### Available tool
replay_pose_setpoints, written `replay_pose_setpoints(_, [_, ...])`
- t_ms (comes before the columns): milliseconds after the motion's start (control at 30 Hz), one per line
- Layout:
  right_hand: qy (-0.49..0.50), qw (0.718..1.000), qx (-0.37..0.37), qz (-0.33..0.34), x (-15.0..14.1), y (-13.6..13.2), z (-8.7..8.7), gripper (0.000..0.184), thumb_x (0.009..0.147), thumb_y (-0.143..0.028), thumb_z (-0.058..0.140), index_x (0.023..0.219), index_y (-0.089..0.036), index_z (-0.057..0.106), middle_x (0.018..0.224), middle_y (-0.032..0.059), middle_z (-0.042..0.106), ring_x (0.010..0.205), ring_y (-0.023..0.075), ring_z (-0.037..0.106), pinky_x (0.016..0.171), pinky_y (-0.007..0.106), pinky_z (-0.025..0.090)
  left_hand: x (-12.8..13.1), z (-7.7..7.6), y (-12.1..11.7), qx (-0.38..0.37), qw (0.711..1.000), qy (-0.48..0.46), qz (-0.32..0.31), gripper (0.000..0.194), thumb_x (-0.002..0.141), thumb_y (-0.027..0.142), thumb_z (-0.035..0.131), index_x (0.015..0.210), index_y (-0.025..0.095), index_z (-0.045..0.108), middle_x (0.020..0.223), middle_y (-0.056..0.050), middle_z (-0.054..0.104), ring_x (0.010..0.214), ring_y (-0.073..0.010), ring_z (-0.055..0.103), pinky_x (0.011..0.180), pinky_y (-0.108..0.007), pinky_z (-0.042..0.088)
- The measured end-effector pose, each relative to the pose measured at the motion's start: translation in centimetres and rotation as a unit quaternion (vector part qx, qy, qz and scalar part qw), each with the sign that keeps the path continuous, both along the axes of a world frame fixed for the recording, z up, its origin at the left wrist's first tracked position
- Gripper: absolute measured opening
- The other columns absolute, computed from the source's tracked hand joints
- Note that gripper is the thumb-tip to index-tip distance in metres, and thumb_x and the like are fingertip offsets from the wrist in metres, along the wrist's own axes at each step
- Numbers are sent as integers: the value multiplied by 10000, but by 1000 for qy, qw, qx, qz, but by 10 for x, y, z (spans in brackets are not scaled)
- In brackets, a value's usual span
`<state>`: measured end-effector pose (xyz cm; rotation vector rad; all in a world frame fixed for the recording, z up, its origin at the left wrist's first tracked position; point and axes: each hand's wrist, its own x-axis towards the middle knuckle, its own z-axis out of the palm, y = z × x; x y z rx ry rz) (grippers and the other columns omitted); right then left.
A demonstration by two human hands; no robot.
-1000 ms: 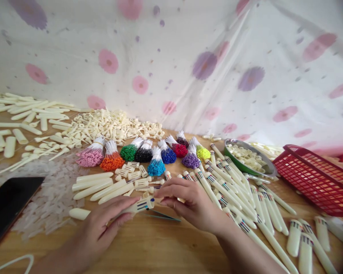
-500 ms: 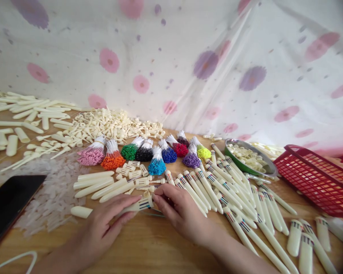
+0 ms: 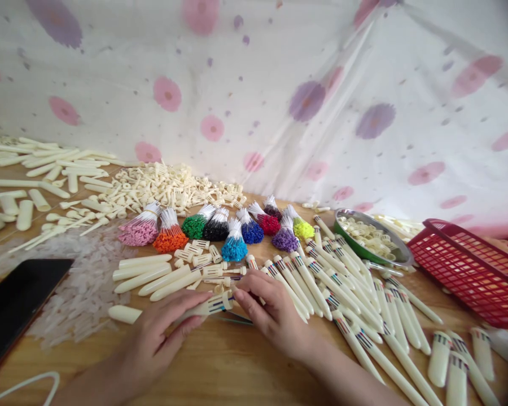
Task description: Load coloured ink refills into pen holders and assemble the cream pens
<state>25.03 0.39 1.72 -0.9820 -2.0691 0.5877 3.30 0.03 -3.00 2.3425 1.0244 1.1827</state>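
Observation:
My left hand point(image 3: 158, 335) is closed around a cream pen barrel point(image 3: 207, 305) with coloured stripes near its end, holding it low over the wooden table point(image 3: 220, 372). My right hand point(image 3: 271, 310) meets the barrel's striped end, fingers pinched at it; what they hold there is too small to make out. Just beyond my hands lie several plain cream barrels point(image 3: 152, 276) and small cream caps point(image 3: 198, 254). Bundles of coloured refills point(image 3: 232, 248) stand in a row behind them. To the right, many assembled striped pens point(image 3: 347, 293) lie in a heap.
A green bowl point(image 3: 400, 254) of small cream parts and a red mesh basket point(image 3: 469, 270) sit at the right. A black phone point(image 3: 12, 304) and clear small bits point(image 3: 80, 287) lie at the left. Cream parts point(image 3: 161, 186) pile up at the back, under a flowered sheet point(image 3: 279, 101).
My right hand has drawn in from the pen heap to the striped end of the barrel. The left hand has kept the barrel almost still.

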Motion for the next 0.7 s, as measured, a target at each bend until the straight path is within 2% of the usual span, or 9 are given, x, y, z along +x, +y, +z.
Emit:
replay_pose_setpoints(167, [10, 1000, 11, -12, -6, -3, -4, 261, 905, -216, 439, 653, -167, 487, 632, -9, 452, 584, 94, 419, 535, 193, 342, 0, -5, 0, -14, 1000, 1, 2, 330, 827, 223, 558, 1147, 304, 565, 1056, 21, 701, 957, -122, 655, 864, -170, 486])
replay_pose_setpoints(300, [6, 999, 21, -29, -10, -6, -7, 267, 907, -225, 426, 655, -168, 495, 630, -9, 451, 569, 94, 419, 521, 198, 342, 2, -4, 0, -10, 1000, 7, 4, 324, 832, 226, 552, 1148, 296, 566, 1063, 16, 700, 960, -124, 654, 862, -171, 486])
replay_pose_setpoints(500, [2, 997, -5, -79, -1, -1, 0, 247, 925, -270, 401, 734, -171, 523, 646, -5, 509, 583, 100, 461, 534, 201, 363, -3, 1, 3, -3, 1000, 11, 4, 318, 825, 225, 567, 1136, 286, 577, 1046, 8, 707, 937, -130, 664, 845, -177, 499])
replay_pose_setpoints(600, [-111, 990, -51, -69, 9, 3, 1, 217, 910, -296, 446, 769, -174, 557, 701, 4, 565, 632, 114, 511, 570, 211, 389, -7, 2, 5, -24, 1000, 2, 13, 319, 824, 204, 561, 1131, 288, 586, 1061, 7, 699, 951, -131, 656, 849, -182, 497])
replay_pose_setpoints(667, [-222, 972, -63, -45, 11, 1, -5, 177, 837, -354, 574, 848, -177, 584, 814, 29, 607, 739, 155, 555, 639, 245, 426, -8, 3, 7, -44, 999, -17, 11, 306, 821, 198, 558, 1108, 293, 605, 1042, 8, 701, 946, -134, 655, 840, -183, 502])
replay_pose_setpoints(700, [-271, 960, -59, -38, 11, -2, -9, 236, 784, -380, 638, 890, -176, 588, 877, 45, 614, 800, 184, 564, 680, 273, 442, -9, 4, 7, -56, 998, -28, 5, 302, 818, 197, 558, 1096, 301, 614, 1026, 11, 704, 942, -136, 654, 835, -184, 504])
